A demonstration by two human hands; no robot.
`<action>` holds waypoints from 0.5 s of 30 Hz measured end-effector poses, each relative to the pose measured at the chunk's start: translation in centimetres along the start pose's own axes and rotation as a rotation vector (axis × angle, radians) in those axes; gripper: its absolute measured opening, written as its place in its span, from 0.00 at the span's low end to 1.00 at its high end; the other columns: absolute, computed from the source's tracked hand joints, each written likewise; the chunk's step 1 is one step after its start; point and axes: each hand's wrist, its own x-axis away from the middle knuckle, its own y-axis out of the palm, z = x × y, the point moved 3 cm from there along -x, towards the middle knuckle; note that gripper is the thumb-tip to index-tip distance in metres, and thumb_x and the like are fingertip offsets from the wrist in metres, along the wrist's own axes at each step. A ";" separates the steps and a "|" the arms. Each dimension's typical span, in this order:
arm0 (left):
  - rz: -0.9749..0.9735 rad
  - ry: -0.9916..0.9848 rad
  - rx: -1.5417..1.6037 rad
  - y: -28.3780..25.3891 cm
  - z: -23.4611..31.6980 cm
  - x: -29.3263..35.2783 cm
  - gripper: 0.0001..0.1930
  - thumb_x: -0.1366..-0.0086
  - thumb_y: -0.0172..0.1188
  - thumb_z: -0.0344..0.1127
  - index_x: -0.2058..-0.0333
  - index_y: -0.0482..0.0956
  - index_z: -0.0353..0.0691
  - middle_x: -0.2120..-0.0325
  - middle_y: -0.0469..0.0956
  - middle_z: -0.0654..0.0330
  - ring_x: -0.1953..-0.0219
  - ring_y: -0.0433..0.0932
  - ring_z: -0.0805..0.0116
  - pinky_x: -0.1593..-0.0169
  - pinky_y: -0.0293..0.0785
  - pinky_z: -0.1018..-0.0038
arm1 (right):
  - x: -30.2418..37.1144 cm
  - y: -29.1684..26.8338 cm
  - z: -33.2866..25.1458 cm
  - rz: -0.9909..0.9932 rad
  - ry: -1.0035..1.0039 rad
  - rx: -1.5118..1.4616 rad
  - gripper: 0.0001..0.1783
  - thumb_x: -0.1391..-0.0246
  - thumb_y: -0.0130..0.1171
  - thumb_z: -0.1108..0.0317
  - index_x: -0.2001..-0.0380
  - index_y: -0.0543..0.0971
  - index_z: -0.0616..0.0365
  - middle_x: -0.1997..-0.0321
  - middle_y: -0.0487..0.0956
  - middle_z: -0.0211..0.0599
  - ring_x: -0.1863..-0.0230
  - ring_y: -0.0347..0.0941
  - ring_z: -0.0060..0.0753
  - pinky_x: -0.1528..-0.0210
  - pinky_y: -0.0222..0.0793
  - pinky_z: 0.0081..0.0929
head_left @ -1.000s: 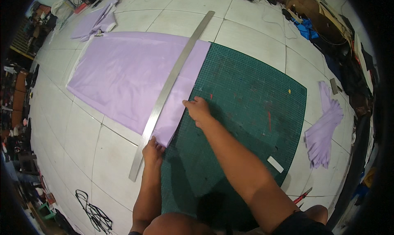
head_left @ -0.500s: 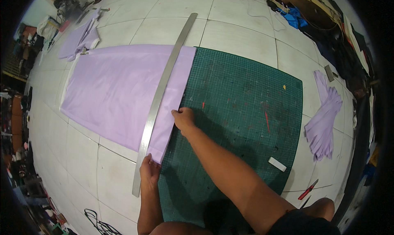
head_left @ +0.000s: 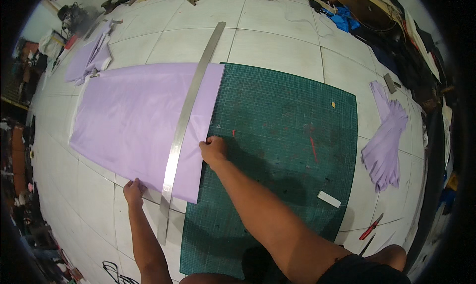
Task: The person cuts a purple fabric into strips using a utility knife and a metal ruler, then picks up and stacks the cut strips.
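A broad piece of lilac fabric (head_left: 134,115) lies flat, its right end overlapping the green cutting mat (head_left: 287,115). Across it, near that end, rests a long metal ruler (head_left: 184,116), which sticks out past the cloth at both ends. My right hand (head_left: 214,151) is closed on the cloth's right edge, pinching it and drawing small creases toward the ruler. Left of the ruler, my left hand (head_left: 134,192) has its fingers closed on the near edge of the same fabric.
On the mat lies a white block (head_left: 329,199). A red-handled cutter (head_left: 371,227) rests on the tiles at the lower right, below a bunch of lilac strips (head_left: 386,140). Folded lilac cloth (head_left: 89,58) sits at the far left, and a dark cord (head_left: 116,274) at the lower left.
My left hand has moved left along the near edge, from the fabric's corner by the ruler to a spot beyond it. My right hand keeps its pinch. The whole view has shifted slightly.
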 end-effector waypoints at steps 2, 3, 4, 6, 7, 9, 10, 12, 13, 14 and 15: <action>0.150 0.016 -0.035 1.8 -0.6 1.2 0.15 0.35 0.62 0.29 0.54 0.68 0.29 0.73 0.78 0.56 0.77 0.77 0.69 0.74 0.78 0.70 | 0.2 -1.2 1.0 0.084 -0.009 0.025 0.13 0.48 0.64 0.64 0.67 0.79 0.65 0.68 0.81 0.41 0.67 0.78 0.34 0.64 0.73 0.33; 0.128 0.012 -0.014 3.2 -0.8 2.2 0.18 0.36 0.62 0.28 0.52 0.66 0.29 0.72 0.78 0.55 0.76 0.77 0.68 0.74 0.79 0.70 | 0.3 -2.1 1.7 0.090 -0.015 0.013 0.13 0.48 0.64 0.64 0.67 0.79 0.65 0.68 0.81 0.42 0.67 0.78 0.34 0.64 0.73 0.33; 0.126 0.016 0.000 2.6 -1.0 3.1 0.21 0.36 0.63 0.28 0.50 0.64 0.28 0.71 0.78 0.54 0.76 0.78 0.68 0.74 0.79 0.70 | 1.0 -2.5 2.1 0.074 -0.022 -0.010 0.13 0.48 0.64 0.64 0.67 0.79 0.65 0.68 0.80 0.42 0.67 0.77 0.34 0.63 0.73 0.33; 0.091 0.023 -0.005 2.2 -1.7 5.0 0.24 0.36 0.63 0.28 0.47 0.61 0.28 0.69 0.78 0.52 0.74 0.78 0.66 0.72 0.80 0.70 | 2.4 -3.9 2.9 0.060 -0.042 -0.025 0.13 0.48 0.64 0.64 0.66 0.79 0.65 0.68 0.80 0.41 0.67 0.76 0.34 0.63 0.72 0.33; 0.091 0.013 -0.022 2.2 -1.7 6.3 0.24 0.37 0.63 0.28 0.47 0.61 0.28 0.69 0.78 0.52 0.74 0.78 0.66 0.72 0.80 0.70 | 3.1 -5.0 3.2 0.057 -0.058 -0.018 0.13 0.48 0.64 0.64 0.66 0.79 0.65 0.68 0.80 0.41 0.68 0.76 0.33 0.64 0.72 0.32; 0.079 -0.012 -0.053 3.2 -2.3 8.8 0.25 0.37 0.64 0.28 0.47 0.60 0.29 0.69 0.77 0.52 0.73 0.78 0.66 0.72 0.80 0.70 | 4.2 -8.0 4.1 0.067 -0.050 -0.057 0.14 0.48 0.65 0.64 0.66 0.78 0.66 0.69 0.79 0.40 0.68 0.75 0.31 0.64 0.71 0.32; 0.067 0.001 -0.052 3.2 -2.6 9.9 0.25 0.37 0.64 0.28 0.47 0.59 0.29 0.71 0.77 0.52 0.74 0.78 0.66 0.72 0.80 0.70 | 5.3 -9.2 4.1 0.066 -0.029 -0.113 0.14 0.48 0.65 0.64 0.65 0.78 0.66 0.69 0.79 0.39 0.68 0.74 0.30 0.64 0.71 0.31; -0.004 -0.039 -0.052 7.4 -3.5 13.7 0.26 0.37 0.64 0.28 0.48 0.58 0.30 0.70 0.77 0.51 0.75 0.77 0.66 0.73 0.78 0.71 | 5.4 -13.9 6.8 0.112 -0.018 -0.157 0.16 0.47 0.64 0.63 0.62 0.78 0.67 0.68 0.79 0.36 0.68 0.73 0.27 0.65 0.70 0.30; -0.037 -0.047 -0.049 8.8 -3.8 15.5 0.26 0.37 0.64 0.28 0.48 0.58 0.30 0.69 0.77 0.51 0.75 0.77 0.66 0.73 0.76 0.72 | 5.7 -16.0 7.7 0.147 -0.032 -0.130 0.16 0.49 0.65 0.64 0.65 0.79 0.67 0.69 0.79 0.38 0.69 0.74 0.29 0.65 0.71 0.31; -0.053 -0.043 -0.078 9.6 -3.7 17.4 0.22 0.37 0.65 0.28 0.52 0.61 0.31 0.70 0.75 0.54 0.76 0.76 0.67 0.73 0.74 0.73 | 6.1 -17.7 8.4 0.177 -0.044 -0.104 0.15 0.51 0.65 0.64 0.67 0.79 0.67 0.71 0.80 0.41 0.69 0.75 0.32 0.65 0.71 0.33; -0.076 0.010 -0.140 10.1 -4.6 18.4 0.22 0.38 0.65 0.29 0.53 0.62 0.31 0.70 0.74 0.55 0.75 0.75 0.68 0.73 0.74 0.73 | 6.6 -19.4 9.2 0.207 -0.056 -0.078 0.15 0.52 0.65 0.64 0.69 0.79 0.68 0.72 0.81 0.43 0.70 0.77 0.35 0.65 0.72 0.34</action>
